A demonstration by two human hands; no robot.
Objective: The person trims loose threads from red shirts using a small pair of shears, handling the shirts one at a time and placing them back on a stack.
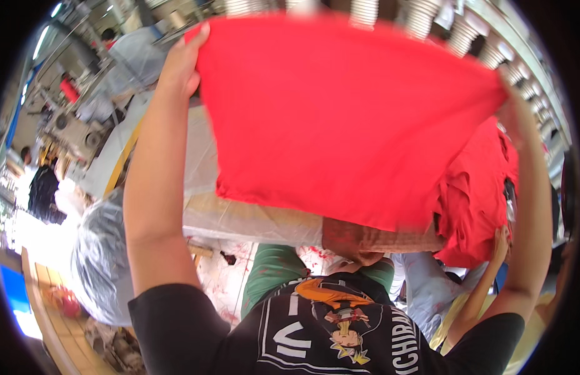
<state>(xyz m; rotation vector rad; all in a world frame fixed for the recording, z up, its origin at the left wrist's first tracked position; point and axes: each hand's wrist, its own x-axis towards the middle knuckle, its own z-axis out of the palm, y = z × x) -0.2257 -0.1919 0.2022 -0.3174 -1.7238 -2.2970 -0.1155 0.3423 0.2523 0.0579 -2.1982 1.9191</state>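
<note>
A wide piece of red fabric (340,119) is stretched out in the air before me, hanging over the work table. My left hand (182,65) pinches its upper left corner, with the thumb and fingers closed on the edge. At the far right, my right hand (514,109) grips the opposite upper corner; it is blurred and its fingers are partly hidden. The fabric's lower edge droops close to the table, and folds gather toward the right corner. Below my right hand lies a crumpled heap of red fabric (474,200).
The table (252,219) has a clear plastic cover, with a brown piece (396,240) at its near edge. Another person's hand (501,244) touches the red heap. A plastic-wrapped bundle (102,256) stands left. White ribbed columns (422,19) line the back.
</note>
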